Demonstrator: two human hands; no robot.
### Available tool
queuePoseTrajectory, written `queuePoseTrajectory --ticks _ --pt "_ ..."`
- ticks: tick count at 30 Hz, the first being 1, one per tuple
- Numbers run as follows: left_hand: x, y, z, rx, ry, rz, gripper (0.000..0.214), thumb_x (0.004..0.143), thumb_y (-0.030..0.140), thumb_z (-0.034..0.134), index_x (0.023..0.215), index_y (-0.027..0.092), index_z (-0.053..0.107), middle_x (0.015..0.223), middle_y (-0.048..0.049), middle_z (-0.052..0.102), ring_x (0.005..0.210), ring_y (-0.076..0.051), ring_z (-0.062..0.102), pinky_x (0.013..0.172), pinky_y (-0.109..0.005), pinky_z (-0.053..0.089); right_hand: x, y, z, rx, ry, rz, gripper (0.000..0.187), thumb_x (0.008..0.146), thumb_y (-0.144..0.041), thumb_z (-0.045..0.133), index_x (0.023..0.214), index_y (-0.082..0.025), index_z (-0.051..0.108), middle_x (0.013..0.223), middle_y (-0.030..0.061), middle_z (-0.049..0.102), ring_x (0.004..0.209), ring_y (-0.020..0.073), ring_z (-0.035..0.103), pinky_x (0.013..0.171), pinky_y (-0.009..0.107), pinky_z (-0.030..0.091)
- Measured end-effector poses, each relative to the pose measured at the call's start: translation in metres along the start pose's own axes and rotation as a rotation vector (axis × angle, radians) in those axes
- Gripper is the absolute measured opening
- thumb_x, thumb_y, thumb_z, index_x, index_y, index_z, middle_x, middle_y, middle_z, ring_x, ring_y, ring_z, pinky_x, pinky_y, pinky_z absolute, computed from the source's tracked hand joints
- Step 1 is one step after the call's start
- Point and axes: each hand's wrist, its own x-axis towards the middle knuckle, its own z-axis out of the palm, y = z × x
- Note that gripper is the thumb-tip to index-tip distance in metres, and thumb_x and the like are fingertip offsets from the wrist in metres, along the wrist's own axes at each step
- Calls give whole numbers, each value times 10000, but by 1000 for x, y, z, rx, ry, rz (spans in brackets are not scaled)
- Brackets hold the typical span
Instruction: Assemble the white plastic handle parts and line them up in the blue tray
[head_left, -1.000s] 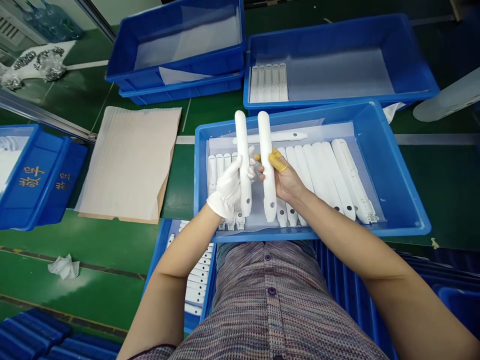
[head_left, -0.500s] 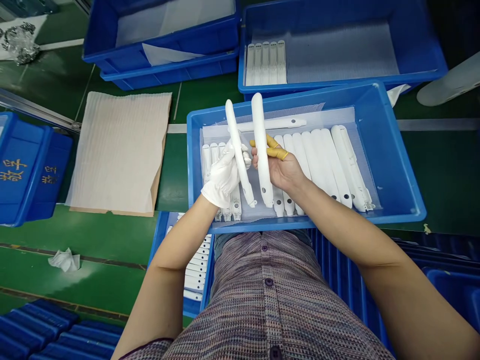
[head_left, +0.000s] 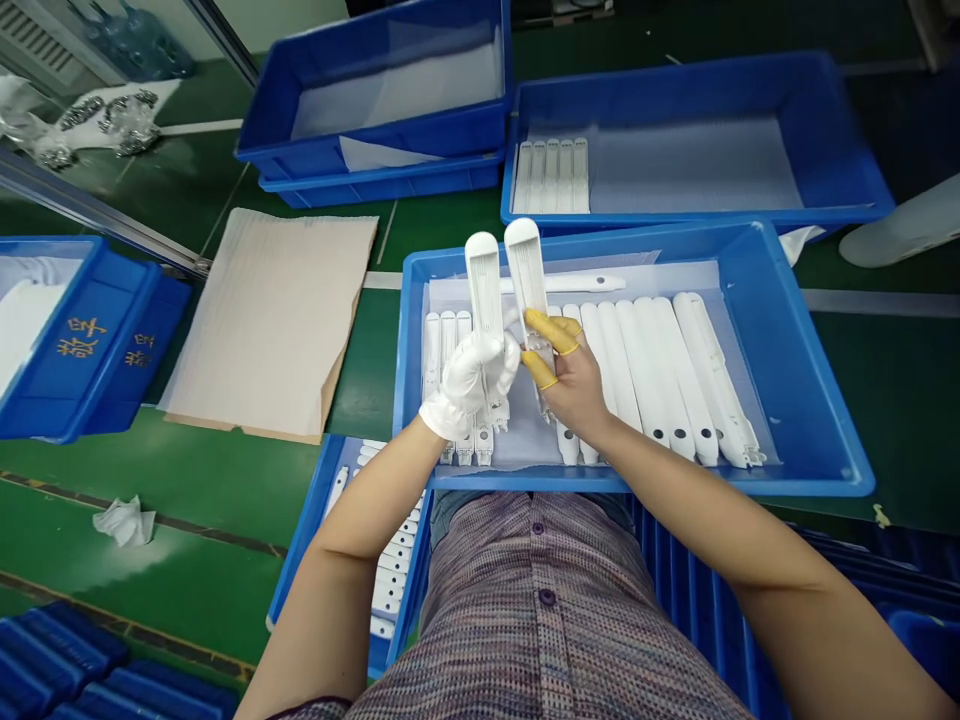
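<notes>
Your left hand (head_left: 466,385), white-gloved: 1 white bar (head_left: 484,285), gripped. Your right hand (head_left: 574,385), 2 yellow finger covers (head_left: 544,332): 1 matching bar (head_left: 526,270), gripped. Hands just beside each other, above 1 blue tray (head_left: 825,400) of white bars (head_left: 660,375).

I've turned the two long white plastic bars (head_left: 484,300) over, so their ribbed hollow sides now face up instead of the smooth ones, and my white-gloved left hand (head_left: 466,385) and yellow-cotted right hand (head_left: 570,380) have moved closer together
</notes>
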Motion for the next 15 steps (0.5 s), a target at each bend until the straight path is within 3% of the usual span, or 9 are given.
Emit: queuePoseTrajectory --ticks 5,8,10,12,15 --pt "2 2 -2 -25 -90 -1 439 837 521 668 1103 174 698 605 28 577 402 -117 478 423 -270 396 -4 7 2 -116 42 -190 458 975 -292 589 1422 -385 628 1187 58 589 1133 242 609 1055 499 534" --pt "5 1 -4 42 -62 31 450 863 567 642 1065 175 730 643 6 606 498 -145 560 541 -299 501 -3 7 0 -143 22 -196 482 985 -265 556 1454 -365 595 1218 69 579 1172 244 603 1057 486 533" --pt "6 -1 -8 230 42 74 472 913 603 589 1045 182 754 761 -42 684 743 -209 679 807 -359 577 1 4 -5 -182 -44 -130 529 989 -226 491 1507 -324 538 1276 90 573 1166 244 614 1033 473 543" --pt "8 -5 -15 468 164 101 492 965 595 534 1129 184 749 1016 -93 748 1099 -274 681 1079 -412 491 7 2 -13 -293 -156 23 629 953 -167 454 1577 -246 442 1244 116 607 1048 240 650 952 454 566" --pt "8 -19 -30 707 203 31 575 983 537 543 1445 197 584 1276 -119 706 1347 -299 567 1205 -457 372 19 0 -23 -494 -414 322 764 899 -135 488 1637 -106 294 919 78 686 799 240 661 801 404 563"
